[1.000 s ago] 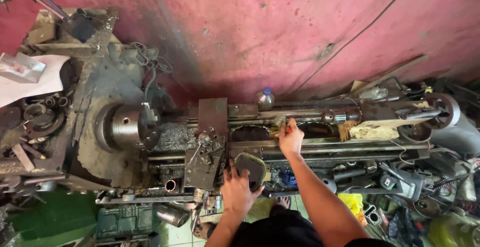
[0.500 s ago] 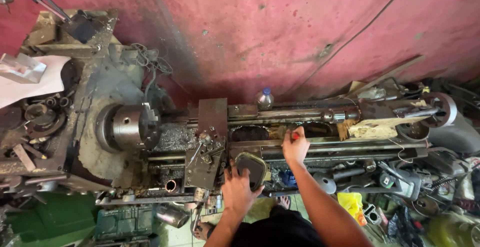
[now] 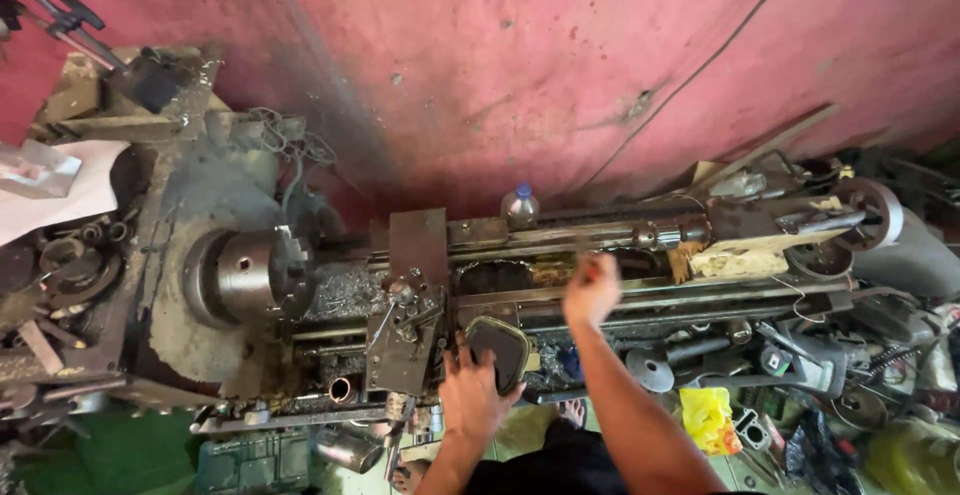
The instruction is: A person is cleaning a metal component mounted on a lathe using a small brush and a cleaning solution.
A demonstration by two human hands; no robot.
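I look down on an old, grimy metal lathe with its chuck (image 3: 245, 275) at the left and its bed (image 3: 700, 295) running to the right. My left hand (image 3: 472, 393) lies flat with fingers apart against a dark rounded-square tray (image 3: 503, 347) at the lathe's front, beside the carriage (image 3: 410, 325). My right hand (image 3: 590, 290) hovers over the bed, blurred by motion, fingers curled. Whether it pinches something small is unclear.
A plastic bottle (image 3: 518, 205) stands behind the bed against the pink wall (image 3: 560, 65). The tailstock with its handwheel (image 3: 870, 210) is at the right. A yellow bag (image 3: 708, 417) and scrap parts lie lower right. White paper (image 3: 70, 195) and metal rings sit at the left.
My right hand has drawn back from the far side of the bed toward me. My left hand stays at the dark tray.
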